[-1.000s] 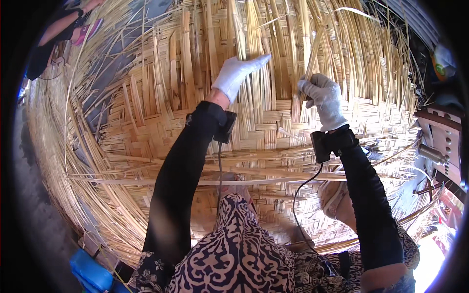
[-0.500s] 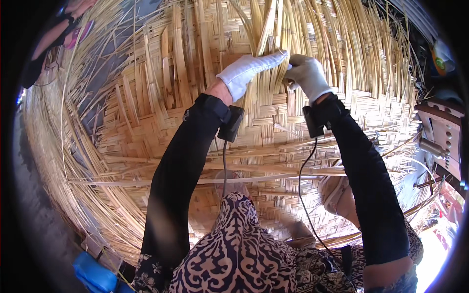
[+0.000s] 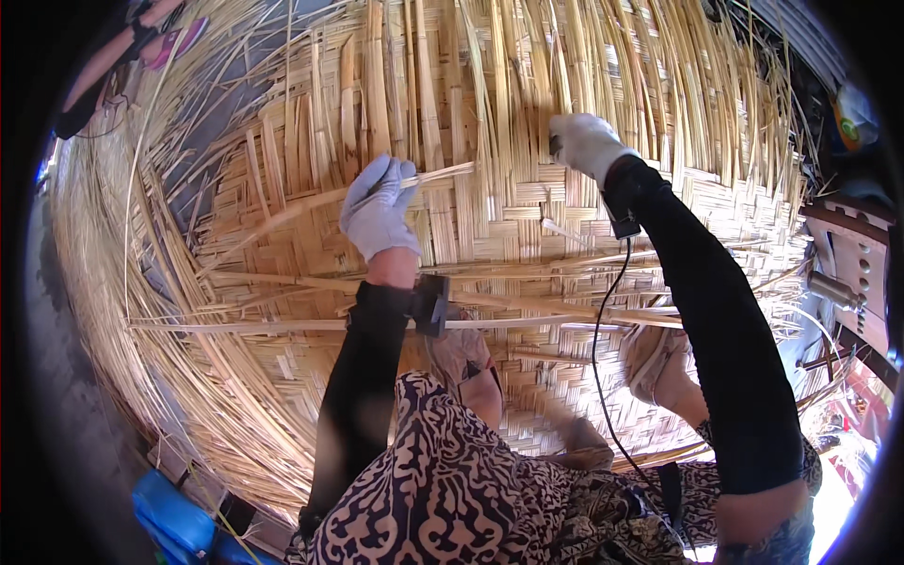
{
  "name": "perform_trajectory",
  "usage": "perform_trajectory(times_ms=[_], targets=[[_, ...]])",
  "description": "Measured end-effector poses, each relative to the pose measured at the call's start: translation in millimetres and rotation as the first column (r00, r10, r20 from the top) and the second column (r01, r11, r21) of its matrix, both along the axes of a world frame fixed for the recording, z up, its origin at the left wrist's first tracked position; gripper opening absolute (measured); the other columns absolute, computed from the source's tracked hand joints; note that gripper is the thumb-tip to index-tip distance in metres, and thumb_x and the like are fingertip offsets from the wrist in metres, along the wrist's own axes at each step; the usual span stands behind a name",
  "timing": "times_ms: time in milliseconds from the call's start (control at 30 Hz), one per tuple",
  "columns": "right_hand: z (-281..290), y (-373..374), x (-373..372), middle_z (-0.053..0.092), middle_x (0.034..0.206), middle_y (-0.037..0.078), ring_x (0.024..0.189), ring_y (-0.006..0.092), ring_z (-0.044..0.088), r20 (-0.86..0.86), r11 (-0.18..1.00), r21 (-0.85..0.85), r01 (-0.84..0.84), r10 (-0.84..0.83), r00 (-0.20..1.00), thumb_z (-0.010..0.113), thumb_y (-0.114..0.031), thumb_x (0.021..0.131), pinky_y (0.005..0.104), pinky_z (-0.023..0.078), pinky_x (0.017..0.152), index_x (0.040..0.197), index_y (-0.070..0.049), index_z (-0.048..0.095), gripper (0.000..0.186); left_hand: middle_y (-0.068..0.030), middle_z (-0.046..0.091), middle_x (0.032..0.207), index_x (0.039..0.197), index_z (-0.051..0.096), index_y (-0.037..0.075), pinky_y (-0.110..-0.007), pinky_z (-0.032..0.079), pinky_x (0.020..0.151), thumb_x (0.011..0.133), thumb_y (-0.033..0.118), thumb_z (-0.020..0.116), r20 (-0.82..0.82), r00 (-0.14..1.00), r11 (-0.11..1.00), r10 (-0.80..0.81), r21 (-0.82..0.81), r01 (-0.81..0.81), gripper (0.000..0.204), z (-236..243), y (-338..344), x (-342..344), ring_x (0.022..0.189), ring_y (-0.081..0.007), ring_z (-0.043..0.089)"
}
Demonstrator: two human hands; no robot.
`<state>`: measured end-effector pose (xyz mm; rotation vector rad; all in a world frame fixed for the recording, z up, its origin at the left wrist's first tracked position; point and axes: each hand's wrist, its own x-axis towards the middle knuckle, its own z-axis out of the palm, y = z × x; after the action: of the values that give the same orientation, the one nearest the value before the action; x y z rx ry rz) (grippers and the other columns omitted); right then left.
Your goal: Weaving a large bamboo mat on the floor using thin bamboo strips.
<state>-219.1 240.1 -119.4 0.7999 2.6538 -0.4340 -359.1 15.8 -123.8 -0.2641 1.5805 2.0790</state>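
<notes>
My left hand (image 3: 379,205), in a white glove, is closed on a pale bamboo strip (image 3: 443,172) lying crosswise over the upright strips. My right hand (image 3: 584,141), also gloved, is higher and farther right, curled among long upright strips (image 3: 504,75); what its fingers hold is hidden. Both are over a large woven bamboo mat (image 3: 527,217), with loose strips (image 3: 499,323) across its nearer part. My shod feet (image 3: 650,367) rest on the mat below my arms.
Another person's arm and pink shoe (image 3: 174,42) show at upper left. Loose strips (image 3: 113,254) fringe the left side. A blue plastic object (image 3: 169,513) is at lower left. A pinkish frame with holes (image 3: 847,268) and a coloured bag (image 3: 852,122) stand at the right.
My left hand has moved left and down, away from my right, and now grips a crosswise strip. My right hand first moved left and up, and is now turned inward among the strips.
</notes>
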Motion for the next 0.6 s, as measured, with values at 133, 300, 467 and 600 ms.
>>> perform_trajectory(times_ms=[133,300,467,600], targets=[[-9,-18,29,0.060,0.087,0.015,0.075,0.0295,0.062,-0.289,0.950,0.109,0.294,-0.252,0.923,0.051,-0.012,0.083,0.0351,0.052,0.067,0.099,-0.010,0.061,0.019,-0.0131,0.063,0.091,0.099,0.063,-0.001,-0.032,0.054,0.075,0.079,0.000,0.062,-0.275,0.960,0.997,0.051,-0.042,-0.064,0.020,10,-17,-13,0.083,-0.0216,0.063],[11,-73,8,0.059,0.099,0.015,0.087,0.0274,0.060,0.224,0.946,0.242,-0.217,0.163,0.961,0.054,-0.013,0.082,0.0407,0.052,0.070,0.105,-0.006,0.060,0.025,-0.0121,0.064,0.091,0.099,0.063,-0.001,-0.031,0.054,0.072,0.081,0.003,0.061,-0.401,0.915,0.968,-0.049,-0.245,-0.055,0.018,24,-43,-37,0.083,-0.0197,0.063],[23,-96,-56,0.066,0.090,0.006,0.083,0.0272,0.063,-0.574,0.967,0.024,-0.255,0.222,0.788,0.060,-0.031,0.080,0.0417,0.049,0.069,0.096,-0.014,0.066,0.024,-0.0128,0.063,0.091,0.097,0.063,-0.002,-0.032,0.054,0.073,0.082,0.003,0.060,-0.194,0.973,0.990,-0.129,-0.084,0.115,0.017,40,-39,-54,0.083,-0.0202,0.062],[39,-111,-101,0.064,0.078,0.009,0.074,0.0227,0.062,-0.199,0.960,-0.265,-0.093,0.040,0.979,0.063,-0.027,0.078,0.0341,0.049,0.067,0.087,-0.010,0.067,0.020,-0.0142,0.062,0.094,0.099,0.063,-0.002,-0.030,0.053,0.077,0.082,0.004,0.059,-0.333,0.864,0.910,-0.378,0.037,0.413,0.018,36,-23,-88,0.087,-0.0205,0.062]])
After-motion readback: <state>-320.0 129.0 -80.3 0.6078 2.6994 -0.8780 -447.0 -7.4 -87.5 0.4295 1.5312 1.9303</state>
